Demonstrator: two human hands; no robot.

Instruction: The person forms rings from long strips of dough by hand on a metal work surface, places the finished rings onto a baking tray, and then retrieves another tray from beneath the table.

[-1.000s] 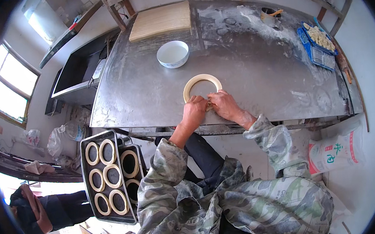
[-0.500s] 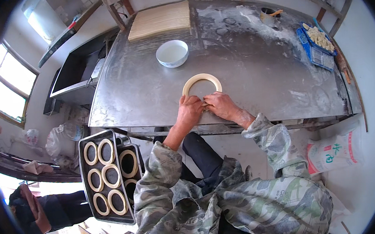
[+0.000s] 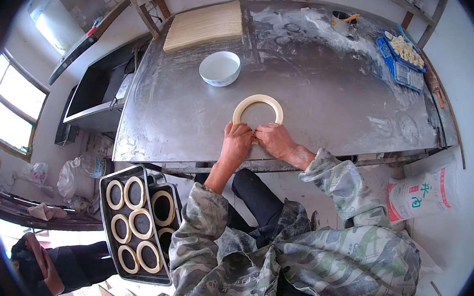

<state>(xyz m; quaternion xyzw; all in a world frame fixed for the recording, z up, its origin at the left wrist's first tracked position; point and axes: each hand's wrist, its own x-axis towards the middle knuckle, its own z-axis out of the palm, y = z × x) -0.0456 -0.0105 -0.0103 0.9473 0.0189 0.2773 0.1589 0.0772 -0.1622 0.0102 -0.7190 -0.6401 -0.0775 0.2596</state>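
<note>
Toward the front of the grey metal table (image 3: pixel 327 103), the left hand (image 3: pixel 237 141) and right hand (image 3: pixel 275 139) pinch a pale, round dough ring (image 3: pixel 256 99) at its near side, probably steadying it evenly.

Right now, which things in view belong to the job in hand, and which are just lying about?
In the job, likely:
- dough ring, near side held by left hand and right hand
- metal table under it
- dark tray with similar rings

Lying about, seemingly:
- rolling pin
- white-and-red sack
- white bowl
</note>
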